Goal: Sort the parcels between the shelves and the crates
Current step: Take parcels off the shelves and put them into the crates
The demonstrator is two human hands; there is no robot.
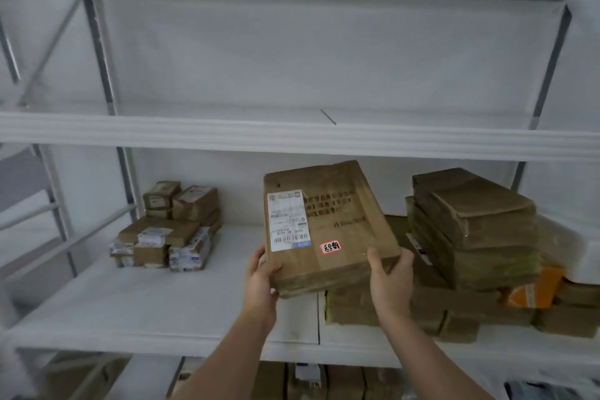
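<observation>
Both hands grip one flat cardboard parcel by its near edge. The left hand curls round the near-left corner, thumb on the top face and fingers tucked underneath. The right hand takes the near-right corner the same way, thumb up on the top and fingers wrapped under the edge. Both forearms rise from 6 o'clock, bare, reaching up and forward, the wrists roughly level with each other.

The parcel is tilted, its far edge raised toward 12 o'clock, and it hangs above the middle shelf, its near-right part over a low layer of brown parcels. On its top face sit a white shipping label at the left and a small red-bordered sticker near the front.

At 3 o'clock from the held parcel stands a tall stack of brown parcels, with an orange packet just beside its base. At 9 o'clock, well apart, a cluster of small taped boxes rests on the same shelf. The upper shelf runs across above.
</observation>
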